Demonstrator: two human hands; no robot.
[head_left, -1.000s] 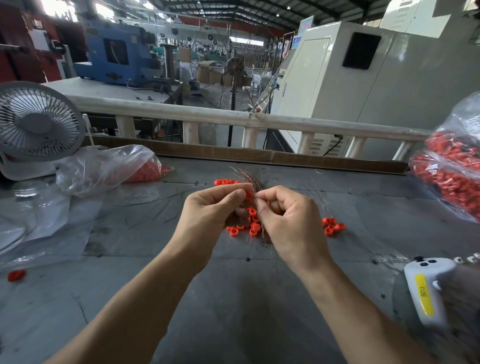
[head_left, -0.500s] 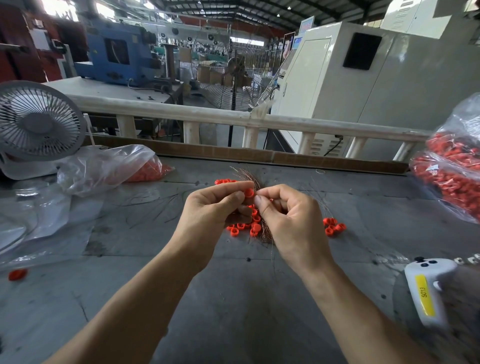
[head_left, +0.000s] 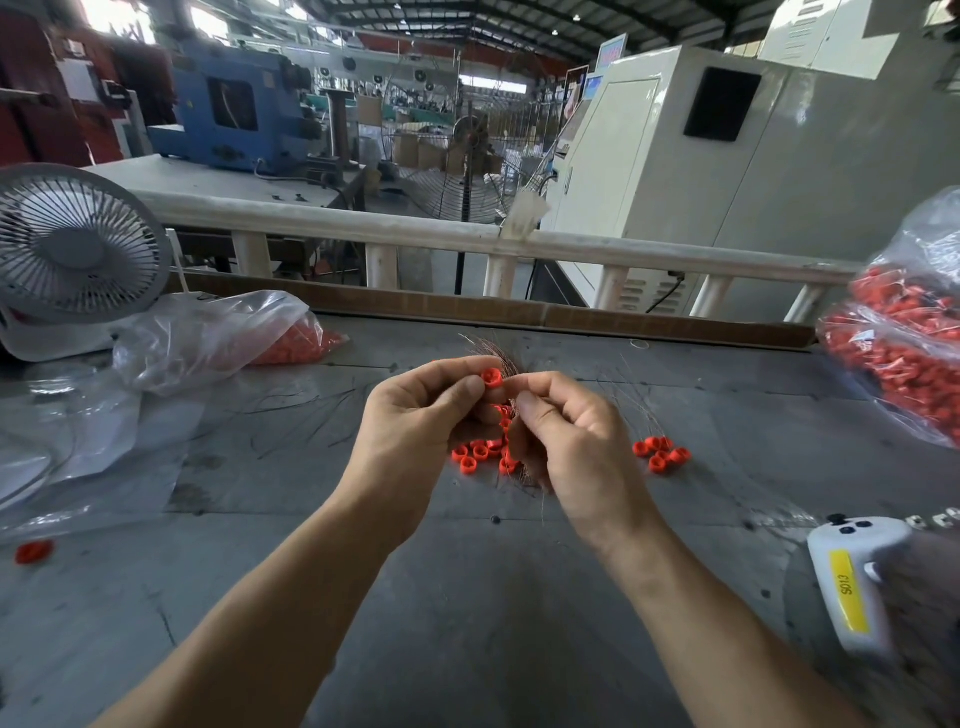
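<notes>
The left hand (head_left: 415, 431) pinches a red ring (head_left: 491, 378); the right hand (head_left: 576, 441) grips copper wires (head_left: 517, 441) above the counter (head_left: 467, 597).

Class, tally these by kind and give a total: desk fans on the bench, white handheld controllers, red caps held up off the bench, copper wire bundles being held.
desk fan: 1
white controller: 1
red cap, held up: 1
copper wire bundle: 1
Total: 4

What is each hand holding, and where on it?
The left hand pinches a red cap by its sides; the right hand grips a bundle of wires around its middle.
</notes>
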